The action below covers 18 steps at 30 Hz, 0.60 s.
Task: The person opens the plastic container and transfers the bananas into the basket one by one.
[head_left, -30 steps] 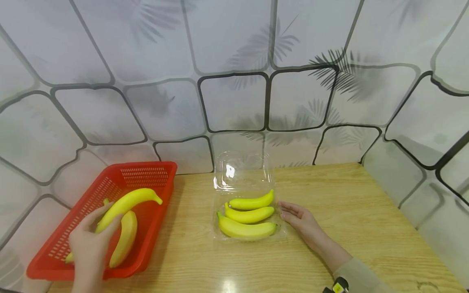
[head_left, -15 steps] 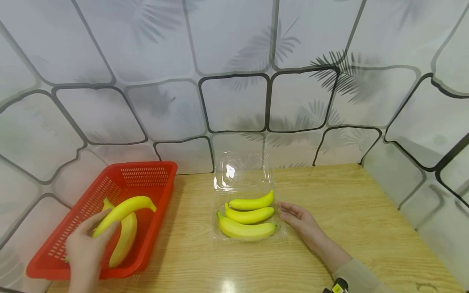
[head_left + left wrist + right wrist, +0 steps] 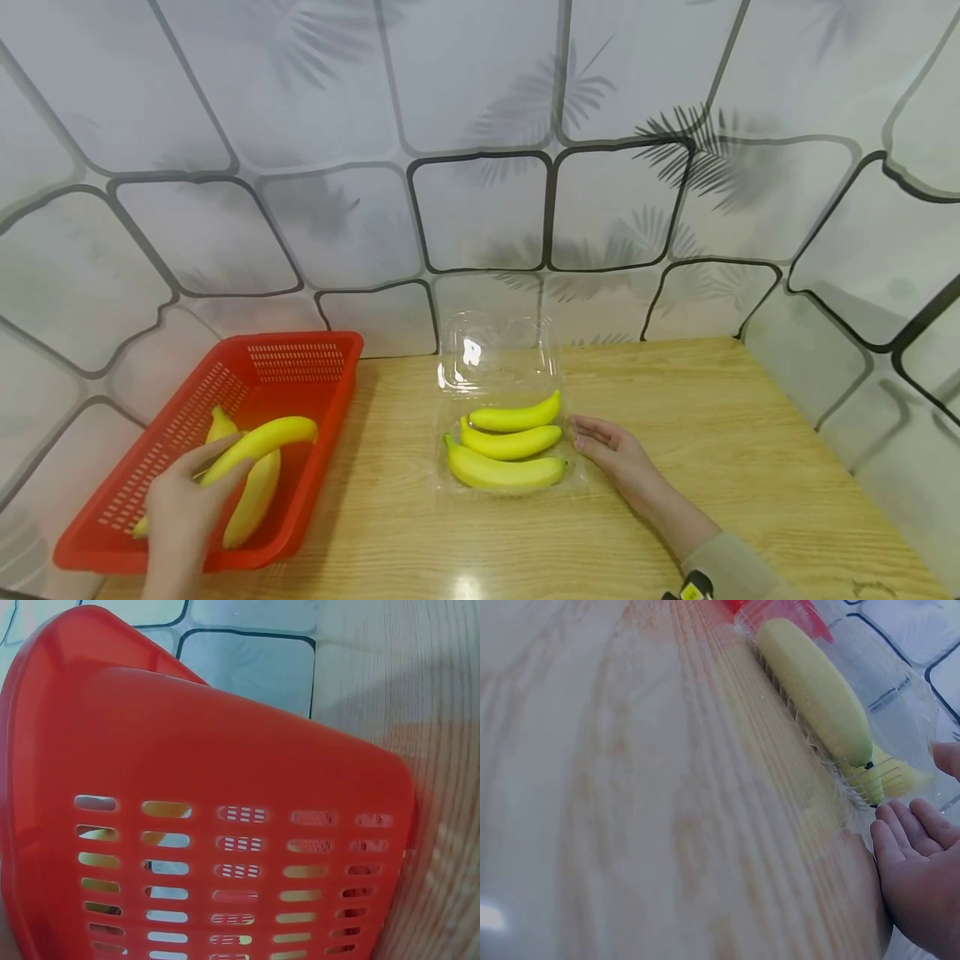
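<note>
The left hand (image 3: 180, 496) pinches one banana (image 3: 262, 443) between thumb and fingers, held over the basket (image 3: 303, 400) around it; hand and banana sit lower than a second ago, and more now shows of a second banana (image 3: 222, 425) just beyond the fingers. A third banana (image 3: 253, 504) lies in the basket to the right of that hand, and whether the yellow tip (image 3: 140, 527) at its left is another banana I cannot tell. The right hand (image 3: 611, 446), in the same spot as before, is relaxed with fingers extended at the near side of a single clear container (image 3: 576, 482); contact is uncertain. Left of those fingers, three bananas (image 3: 512, 442) lie unmoved in it; beyond them stands its one raised lid (image 3: 498, 362), before the wall (image 3: 480, 208).
</note>
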Each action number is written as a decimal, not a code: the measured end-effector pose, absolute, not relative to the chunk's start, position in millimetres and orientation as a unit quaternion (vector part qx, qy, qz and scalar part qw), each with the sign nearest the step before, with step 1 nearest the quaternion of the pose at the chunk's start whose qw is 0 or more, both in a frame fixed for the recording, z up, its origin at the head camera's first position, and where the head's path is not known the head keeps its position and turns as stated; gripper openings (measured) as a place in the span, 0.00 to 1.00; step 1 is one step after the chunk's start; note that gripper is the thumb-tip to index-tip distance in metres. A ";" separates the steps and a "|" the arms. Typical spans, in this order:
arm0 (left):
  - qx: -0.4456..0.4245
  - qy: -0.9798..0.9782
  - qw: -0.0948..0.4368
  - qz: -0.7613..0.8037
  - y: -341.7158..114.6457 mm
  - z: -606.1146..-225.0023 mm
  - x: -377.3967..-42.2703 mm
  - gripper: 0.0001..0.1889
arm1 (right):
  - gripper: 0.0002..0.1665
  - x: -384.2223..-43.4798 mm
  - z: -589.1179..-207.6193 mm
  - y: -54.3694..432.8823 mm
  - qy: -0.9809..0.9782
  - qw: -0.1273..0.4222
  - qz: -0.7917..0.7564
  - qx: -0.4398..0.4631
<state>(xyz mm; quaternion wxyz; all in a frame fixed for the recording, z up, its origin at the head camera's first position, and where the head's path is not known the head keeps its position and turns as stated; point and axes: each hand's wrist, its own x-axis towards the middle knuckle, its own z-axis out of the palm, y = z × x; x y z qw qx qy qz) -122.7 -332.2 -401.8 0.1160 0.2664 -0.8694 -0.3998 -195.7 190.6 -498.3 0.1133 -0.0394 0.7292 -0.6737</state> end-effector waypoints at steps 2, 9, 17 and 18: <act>0.261 -0.876 0.109 -0.392 -332.0 -402.0 -123.5 0.28 | 0.37 -195.8 -498.3 190.7 0.729 0.113 -0.674 -0.040; 0.223 -0.899 0.095 -0.364 -333.2 -404.2 -125.5 0.26 | 0.37 -196.6 -499.1 191.3 0.725 0.110 -0.679 -0.040; 0.221 -0.892 0.090 -0.383 -333.3 -400.7 -124.2 0.25 | 0.37 -195.5 -498.8 191.3 0.724 0.114 -0.679 -0.048; 0.221 -0.889 0.095 -0.389 -333.2 -399.6 -123.5 0.24 | 0.37 -195.6 -498.8 191.3 0.723 0.114 -0.679 -0.049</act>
